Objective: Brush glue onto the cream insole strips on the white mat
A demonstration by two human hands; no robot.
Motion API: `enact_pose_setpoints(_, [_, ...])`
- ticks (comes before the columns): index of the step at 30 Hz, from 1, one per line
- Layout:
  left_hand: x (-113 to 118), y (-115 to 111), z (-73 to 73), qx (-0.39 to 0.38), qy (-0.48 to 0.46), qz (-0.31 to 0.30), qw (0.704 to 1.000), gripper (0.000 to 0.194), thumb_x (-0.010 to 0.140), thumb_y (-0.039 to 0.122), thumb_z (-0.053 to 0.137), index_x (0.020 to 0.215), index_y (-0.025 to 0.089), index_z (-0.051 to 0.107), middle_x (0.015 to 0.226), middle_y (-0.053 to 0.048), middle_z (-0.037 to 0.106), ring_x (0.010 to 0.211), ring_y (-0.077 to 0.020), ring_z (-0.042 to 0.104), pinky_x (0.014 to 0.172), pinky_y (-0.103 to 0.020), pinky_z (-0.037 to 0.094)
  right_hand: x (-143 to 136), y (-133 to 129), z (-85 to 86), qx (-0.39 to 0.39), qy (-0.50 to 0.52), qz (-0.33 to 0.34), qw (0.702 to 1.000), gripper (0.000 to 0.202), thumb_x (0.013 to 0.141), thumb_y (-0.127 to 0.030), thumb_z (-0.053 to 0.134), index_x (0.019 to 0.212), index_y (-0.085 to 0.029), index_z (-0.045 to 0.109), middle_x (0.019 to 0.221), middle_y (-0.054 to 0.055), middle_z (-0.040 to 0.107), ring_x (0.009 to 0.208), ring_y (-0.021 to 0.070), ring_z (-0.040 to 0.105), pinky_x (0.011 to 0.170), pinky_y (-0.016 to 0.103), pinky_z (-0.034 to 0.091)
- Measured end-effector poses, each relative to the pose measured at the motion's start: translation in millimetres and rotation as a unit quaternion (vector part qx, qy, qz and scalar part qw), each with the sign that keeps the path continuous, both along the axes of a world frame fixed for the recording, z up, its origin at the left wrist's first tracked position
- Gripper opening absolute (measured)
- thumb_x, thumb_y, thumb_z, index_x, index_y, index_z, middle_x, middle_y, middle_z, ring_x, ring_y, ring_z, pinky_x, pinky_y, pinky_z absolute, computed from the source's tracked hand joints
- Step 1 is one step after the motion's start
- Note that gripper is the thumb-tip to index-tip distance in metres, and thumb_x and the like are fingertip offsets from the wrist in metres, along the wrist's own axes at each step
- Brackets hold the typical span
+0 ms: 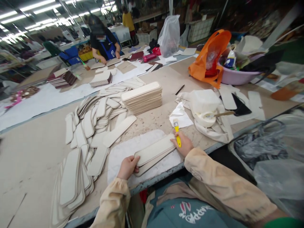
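A long off-white panel with rounded corners (154, 150) is held level at the table's near edge. My left hand (127, 166) pinches its left end between thumb and fingers. At the other end, my right hand (184, 144) grips the panel's corner and also holds a yellow-handled paintbrush (177, 134), bristles pointing away from me. A second panel (148, 165) shows just below the first, partly covered by it. Under both lies a whitish sheet (118, 155). Loose panels (87, 123) are heaped on the left, and a neat stack of panels (142, 98) stands beyond.
A white plastic container (205, 103) with a tape roll (206, 119) and a stick (224, 113) sits right of my hands. Farther back are an orange bag (209, 53) and a lilac basin (237, 76). A co-worker (104, 41) works across the table.
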State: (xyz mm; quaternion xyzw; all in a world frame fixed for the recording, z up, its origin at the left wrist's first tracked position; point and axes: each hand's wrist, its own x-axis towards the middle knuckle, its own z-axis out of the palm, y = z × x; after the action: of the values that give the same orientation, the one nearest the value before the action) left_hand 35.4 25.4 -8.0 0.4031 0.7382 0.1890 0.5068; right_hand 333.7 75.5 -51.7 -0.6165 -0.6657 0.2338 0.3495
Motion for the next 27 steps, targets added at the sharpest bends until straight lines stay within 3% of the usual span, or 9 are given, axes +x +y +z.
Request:
enact_pose_setpoints(5, [-1,-3,0.0,0.049,-0.009,0.009,0.999,0.039,0.068,0.055,0.061,0.064,0.018,0.050,0.044,0.002,0.056,0.040,-0.0123,0.056,0.040,-0.019,0.033,1,-1,5.8,0.023,0.022,-0.009,0.999,0.017,0.082,-0.036,0.055,0.088,-0.025,0.043,0.120,0.011,0.061,0.092,0.0280,0.065,0.076,0.042,0.051])
enact_pose_setpoints(10, [2,-3,4.8,0.112,-0.018,0.028,0.993,0.034,0.068,0.051,0.061,0.065,0.017,0.053,0.044,0.005,0.051,0.041,-0.0085,0.048,0.044,-0.019,0.032,7,-8,10.6,0.035,0.065,-0.032,0.997,0.024,0.080,-0.043,0.058,0.087,-0.025,0.044,0.105,0.009,0.067,0.087,0.0265,0.066,0.072,0.039,0.051])
enact_pose_setpoints(13, [4,-2,13.7,0.138,-0.032,0.029,0.989,0.036,0.067,0.051,0.061,0.058,0.017,0.051,0.040,0.005,0.046,0.039,-0.0080,0.040,0.042,-0.020,0.028,9,-9,21.9,0.045,0.081,-0.042,0.995,0.027,0.080,-0.045,0.059,0.085,-0.024,0.043,0.091,0.005,0.067,0.070,0.0215,0.064,0.062,0.033,0.050])
enact_pose_setpoints(16, [-1,11,28.5,0.164,-0.071,0.037,0.983,0.036,0.069,0.050,0.059,0.057,0.017,0.050,0.042,0.006,0.044,0.041,-0.0075,0.037,0.043,-0.020,0.025,10,3,43.9,0.080,0.108,-0.024,0.991,0.026,0.081,-0.042,0.059,0.084,-0.024,0.041,0.078,0.000,0.062,0.056,0.0155,0.056,0.054,0.027,0.046])
enact_pose_setpoints(20, [-7,58,69.3,0.234,-0.090,0.040,0.967,0.032,0.071,0.045,0.057,0.058,0.018,0.048,0.044,0.007,0.041,0.044,-0.0077,0.036,0.044,-0.019,0.025,12,51,90.6,0.138,0.120,-0.023,0.983,0.026,0.080,-0.043,0.059,0.083,-0.024,0.041,0.071,-0.003,0.057,0.051,0.0134,0.049,0.050,0.025,0.041])
enact_pose_setpoints(24, [-8,133,119.1,0.331,0.005,0.009,0.944,0.031,0.069,0.047,0.053,0.057,0.019,0.047,0.045,0.006,0.040,0.043,-0.0082,0.037,0.044,-0.020,0.028,8,128,137.1,0.214,0.069,-0.047,0.973,0.024,0.078,-0.043,0.059,0.082,-0.023,0.045,0.071,-0.002,0.057,0.055,0.0144,0.050,0.056,0.025,0.040])
enact_pose_setpoints(27, [-11,194,139.5,0.351,0.062,0.010,0.934,0.030,0.068,0.048,0.050,0.061,0.019,0.050,0.045,0.006,0.041,0.042,-0.0091,0.038,0.043,-0.021,0.029,-1,188,157.4,0.238,0.060,-0.067,0.967,0.025,0.074,-0.043,0.059,0.080,-0.023,0.047,0.070,-0.001,0.057,0.059,0.0154,0.052,0.061,0.027,0.040])
